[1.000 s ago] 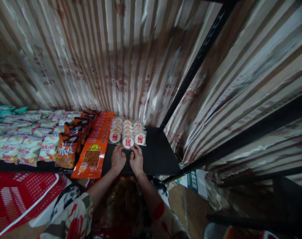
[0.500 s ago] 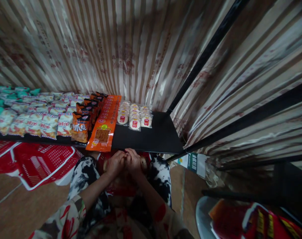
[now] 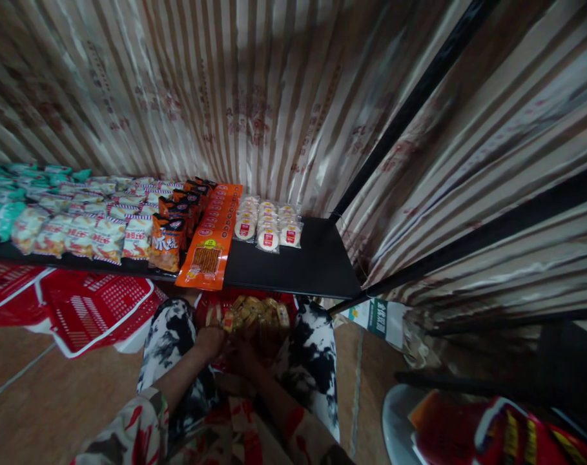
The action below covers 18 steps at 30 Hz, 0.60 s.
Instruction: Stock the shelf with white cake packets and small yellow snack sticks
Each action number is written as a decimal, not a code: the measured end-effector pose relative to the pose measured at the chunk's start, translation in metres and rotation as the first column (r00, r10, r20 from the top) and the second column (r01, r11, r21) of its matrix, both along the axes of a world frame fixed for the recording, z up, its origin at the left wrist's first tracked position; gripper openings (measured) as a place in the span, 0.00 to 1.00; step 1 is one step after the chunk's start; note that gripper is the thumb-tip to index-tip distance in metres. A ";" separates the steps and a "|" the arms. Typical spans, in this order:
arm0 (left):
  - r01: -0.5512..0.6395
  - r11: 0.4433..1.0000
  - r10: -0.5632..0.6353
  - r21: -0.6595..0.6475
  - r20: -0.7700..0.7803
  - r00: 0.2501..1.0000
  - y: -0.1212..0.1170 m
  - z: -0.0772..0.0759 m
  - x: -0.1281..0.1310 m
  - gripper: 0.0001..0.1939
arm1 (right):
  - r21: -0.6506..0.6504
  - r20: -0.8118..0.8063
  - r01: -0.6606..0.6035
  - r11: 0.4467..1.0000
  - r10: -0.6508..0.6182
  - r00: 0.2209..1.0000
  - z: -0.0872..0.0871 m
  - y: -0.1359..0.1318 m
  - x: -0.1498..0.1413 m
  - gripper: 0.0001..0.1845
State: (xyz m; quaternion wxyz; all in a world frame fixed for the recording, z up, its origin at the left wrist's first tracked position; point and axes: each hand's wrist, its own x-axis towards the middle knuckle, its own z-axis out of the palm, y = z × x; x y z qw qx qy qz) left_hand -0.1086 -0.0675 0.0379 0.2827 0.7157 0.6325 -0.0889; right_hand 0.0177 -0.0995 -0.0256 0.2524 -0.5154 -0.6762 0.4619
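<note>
Low between my knees, a red basket (image 3: 232, 294) holds several small yellow-brown wrapped snacks (image 3: 254, 311). My left hand (image 3: 212, 340) reaches down at the near left side of these snacks, its fingers hidden among them and in shadow. Beside it, my right hand (image 3: 243, 354) is lowered into the dim near part of the basket; its fingers cannot be made out. On the black shelf (image 3: 312, 265) ahead lie short rows of round white wrapped snacks (image 3: 268, 240) with red labels. A long orange packet (image 3: 208, 248) lies just left of them.
Further left on the shelf stand orange-black bags (image 3: 166, 244), white snack bags (image 3: 106, 239) and green bags (image 3: 10, 221). Red baskets (image 3: 97, 303) sit below on the floor. Black poles (image 3: 409, 110) cross the right side before a striped curtain (image 3: 254, 84). A grey tub (image 3: 392, 420) stands lower right.
Both hands have dropped from near the shelf's front edge down into the basket, uncovering the wrapped snacks. The view has shifted slightly left. The shelf goods look the same.
</note>
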 end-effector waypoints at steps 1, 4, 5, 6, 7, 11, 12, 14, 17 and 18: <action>0.007 1.000 -0.007 -0.001 -0.010 1.000 0.002 0.001 0.001 0.09 | -0.003 -0.011 -0.001 1.000 0.001 1.000 -0.001 0.001 0.002 0.14; 0.019 1.000 -0.019 0.021 -0.015 1.000 0.008 0.004 0.003 0.12 | -0.008 -0.032 0.074 0.997 -0.074 0.997 -0.004 0.008 0.011 0.13; 0.018 0.999 -0.018 0.037 -0.004 1.000 0.010 0.005 0.004 0.12 | -0.014 -0.029 0.117 0.993 -0.118 0.993 -0.005 0.011 0.014 0.13; 0.017 0.998 -0.018 0.054 0.008 1.000 0.012 0.005 0.004 0.13 | -0.022 -0.024 0.158 0.987 -0.158 0.987 -0.006 0.014 0.017 0.13; 0.014 0.997 -0.016 0.072 0.023 1.000 0.014 0.006 0.005 0.13 | -0.028 -0.019 0.186 0.982 -0.187 0.982 -0.006 0.017 0.020 0.12; 0.016 0.990 -0.033 0.141 0.114 0.993 0.021 0.007 0.013 0.15 | -0.022 -0.029 0.213 0.977 -0.213 0.977 -0.003 0.027 0.028 0.12; 0.014 0.988 -0.036 0.153 0.144 0.989 0.023 0.008 0.016 0.15 | -0.013 -0.025 0.229 0.973 -0.230 0.973 -0.001 0.028 0.029 0.12; -0.008 0.988 -0.021 0.155 0.184 0.983 0.026 0.010 0.021 0.15 | 0.005 0.000 0.280 0.960 -0.280 0.960 0.003 0.030 0.032 0.10; -0.074 0.988 0.047 0.132 0.196 0.979 0.030 0.013 0.028 0.15 | 0.025 0.049 0.337 0.941 -0.338 0.940 0.011 0.033 0.037 0.08; -0.095 0.987 0.067 0.133 0.200 0.977 0.030 0.014 0.030 0.15 | 0.035 0.062 0.349 0.937 -0.350 0.935 0.015 0.034 0.038 0.08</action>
